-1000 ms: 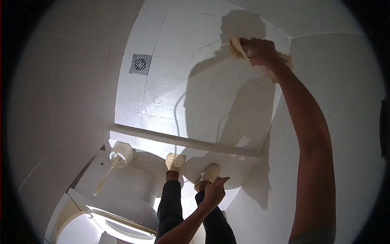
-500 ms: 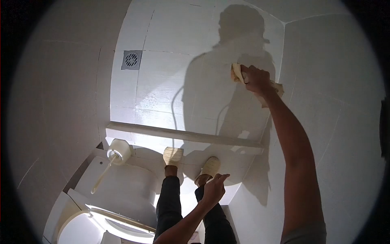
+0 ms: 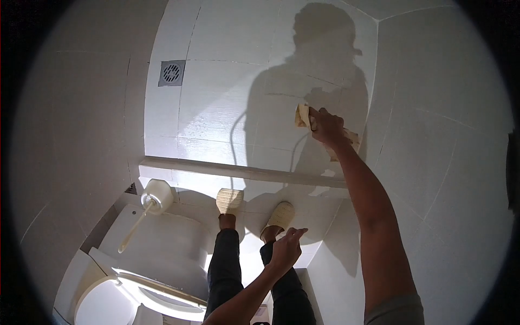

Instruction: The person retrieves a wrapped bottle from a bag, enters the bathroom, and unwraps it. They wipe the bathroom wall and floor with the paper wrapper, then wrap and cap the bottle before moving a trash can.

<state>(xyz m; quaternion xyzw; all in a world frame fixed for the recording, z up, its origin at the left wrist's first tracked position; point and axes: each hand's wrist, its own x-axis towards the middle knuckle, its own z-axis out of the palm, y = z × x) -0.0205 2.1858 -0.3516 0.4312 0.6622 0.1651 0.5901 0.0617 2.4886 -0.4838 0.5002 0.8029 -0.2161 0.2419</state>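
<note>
My right hand [image 3: 327, 129] is closed around a crumpled cream-and-tan cloth [image 3: 302, 116], which presses against the white tiled floor [image 3: 216, 114]. Part of the cloth sticks out past the thumb side, and another part hangs out behind the wrist. Over my right knee, my left hand [image 3: 286, 252] holds nothing; one finger points out to the right while others are bent and partly hidden. My shadow falls across the tiles around the cloth.
A low raised ledge [image 3: 244, 174] crosses the floor ahead of my cream slippers [image 3: 229, 201]. A square drain [image 3: 171, 73] is at upper left. A toilet brush in a white holder [image 3: 157, 196] stands beside the toilet [image 3: 157, 238]. A wall [image 3: 433, 141] rises on the right.
My right hand has moved the cloth down and to the left over the floor, nearer the ledge. My left hand stays almost where it was, and the view has shifted slightly.
</note>
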